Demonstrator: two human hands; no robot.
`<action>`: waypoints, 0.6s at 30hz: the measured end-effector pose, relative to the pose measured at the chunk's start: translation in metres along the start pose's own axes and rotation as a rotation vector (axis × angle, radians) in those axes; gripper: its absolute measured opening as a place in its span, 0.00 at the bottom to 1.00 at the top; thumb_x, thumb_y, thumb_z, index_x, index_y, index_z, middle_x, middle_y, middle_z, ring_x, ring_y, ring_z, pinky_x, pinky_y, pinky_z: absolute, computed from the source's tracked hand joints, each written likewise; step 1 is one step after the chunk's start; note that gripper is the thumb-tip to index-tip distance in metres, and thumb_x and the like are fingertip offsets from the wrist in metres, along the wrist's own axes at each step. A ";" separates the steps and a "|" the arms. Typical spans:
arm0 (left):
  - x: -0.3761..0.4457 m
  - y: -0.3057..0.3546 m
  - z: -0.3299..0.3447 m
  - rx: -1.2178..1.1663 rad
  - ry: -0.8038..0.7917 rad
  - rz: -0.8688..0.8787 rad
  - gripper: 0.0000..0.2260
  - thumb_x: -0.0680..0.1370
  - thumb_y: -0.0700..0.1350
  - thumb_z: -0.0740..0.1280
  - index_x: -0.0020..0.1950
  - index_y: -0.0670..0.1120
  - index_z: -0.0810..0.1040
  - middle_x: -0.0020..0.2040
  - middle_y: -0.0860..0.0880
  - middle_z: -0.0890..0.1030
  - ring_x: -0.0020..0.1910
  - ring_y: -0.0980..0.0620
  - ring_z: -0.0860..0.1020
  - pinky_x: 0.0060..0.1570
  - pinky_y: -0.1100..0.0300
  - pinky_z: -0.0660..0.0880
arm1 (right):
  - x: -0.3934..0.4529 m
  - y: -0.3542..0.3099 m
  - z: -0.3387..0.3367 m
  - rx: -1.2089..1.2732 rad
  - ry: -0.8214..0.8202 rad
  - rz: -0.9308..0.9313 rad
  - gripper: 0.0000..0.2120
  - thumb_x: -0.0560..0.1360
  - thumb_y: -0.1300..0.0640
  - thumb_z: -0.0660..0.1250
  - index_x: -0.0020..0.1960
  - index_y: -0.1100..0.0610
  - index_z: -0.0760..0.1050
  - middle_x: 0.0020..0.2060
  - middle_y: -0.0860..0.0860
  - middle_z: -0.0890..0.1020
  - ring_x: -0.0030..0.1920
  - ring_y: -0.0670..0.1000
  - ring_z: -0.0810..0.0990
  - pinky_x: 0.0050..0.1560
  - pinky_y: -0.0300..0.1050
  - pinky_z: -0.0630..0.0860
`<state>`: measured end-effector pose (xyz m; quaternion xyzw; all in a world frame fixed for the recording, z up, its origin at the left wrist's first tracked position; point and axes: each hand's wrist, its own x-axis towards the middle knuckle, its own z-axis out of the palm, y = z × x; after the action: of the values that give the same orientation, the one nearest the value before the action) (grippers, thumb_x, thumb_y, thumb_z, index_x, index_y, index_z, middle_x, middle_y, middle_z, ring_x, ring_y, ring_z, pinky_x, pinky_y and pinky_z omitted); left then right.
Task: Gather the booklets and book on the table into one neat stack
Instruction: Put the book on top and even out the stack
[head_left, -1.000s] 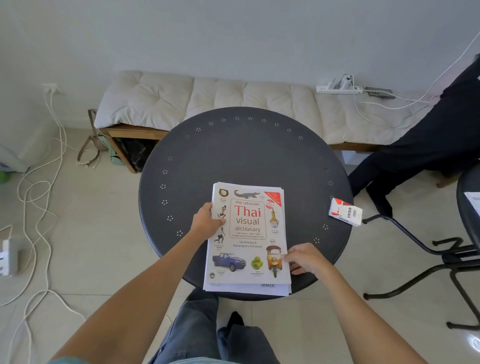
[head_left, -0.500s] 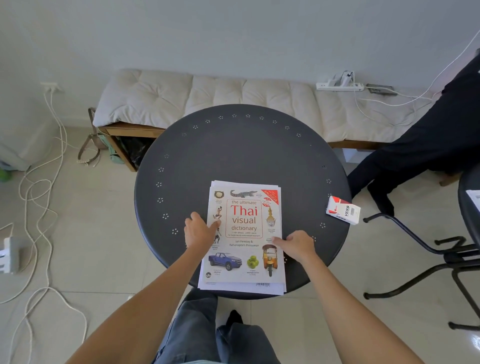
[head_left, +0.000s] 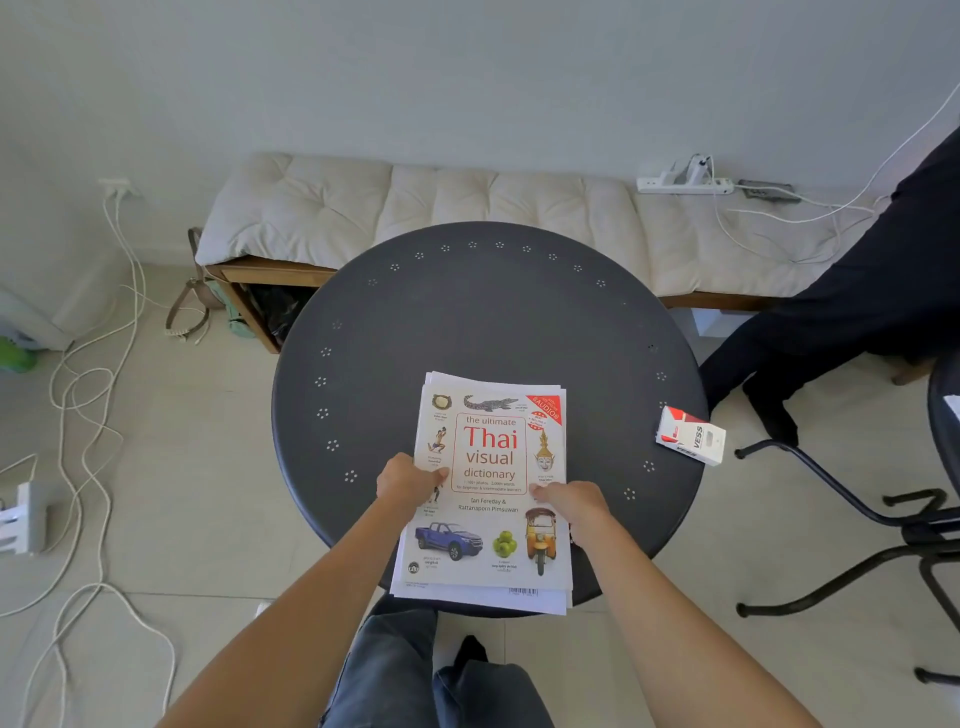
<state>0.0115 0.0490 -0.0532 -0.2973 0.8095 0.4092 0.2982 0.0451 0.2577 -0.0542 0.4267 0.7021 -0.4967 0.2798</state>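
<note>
A white book titled "Thai visual dictionary" (head_left: 491, 457) lies on top of a pile of white booklets (head_left: 478, 597) at the near edge of the round dark table (head_left: 483, 317). The booklets' edges stick out a little at the top and bottom, and the pile overhangs the table's front rim. My left hand (head_left: 408, 480) grips the pile's left edge, thumb on the cover. My right hand (head_left: 571, 501) holds the right edge, fingers on the cover.
A red and white carton marked VESS (head_left: 690, 435) sits at the table's right edge. Behind the table stands a cushioned bench (head_left: 415, 208) with a power strip (head_left: 683, 182). Cables (head_left: 83, 395) trail on the floor at left. A person in dark clothes (head_left: 857, 291) and a chair base (head_left: 883, 530) are at right.
Both hands slid up along the pile's sides toward its middle. The right hand moved from the lower right corner to the right edge. The pile shifted slightly.
</note>
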 end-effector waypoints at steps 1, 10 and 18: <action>0.001 -0.001 0.003 -0.001 0.028 0.006 0.13 0.75 0.49 0.70 0.52 0.43 0.72 0.53 0.45 0.81 0.48 0.47 0.81 0.40 0.57 0.78 | -0.001 0.001 0.001 0.009 0.015 -0.011 0.10 0.71 0.55 0.74 0.48 0.56 0.76 0.47 0.53 0.85 0.42 0.52 0.85 0.47 0.51 0.82; -0.008 0.000 0.005 -0.178 0.055 0.051 0.11 0.77 0.45 0.68 0.52 0.44 0.69 0.56 0.43 0.81 0.46 0.47 0.78 0.41 0.56 0.75 | -0.007 0.000 -0.002 0.173 -0.030 -0.111 0.11 0.75 0.59 0.68 0.56 0.57 0.71 0.51 0.54 0.83 0.47 0.53 0.83 0.42 0.49 0.80; -0.014 0.015 -0.014 -0.283 0.073 0.225 0.10 0.77 0.45 0.68 0.51 0.44 0.69 0.55 0.46 0.82 0.49 0.45 0.82 0.49 0.49 0.80 | -0.014 -0.028 -0.021 0.141 -0.085 -0.273 0.11 0.72 0.64 0.72 0.53 0.56 0.77 0.55 0.53 0.84 0.48 0.51 0.84 0.41 0.48 0.80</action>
<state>0.0062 0.0479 -0.0286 -0.2586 0.7822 0.5388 0.1759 0.0278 0.2692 -0.0225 0.3246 0.7045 -0.5957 0.2085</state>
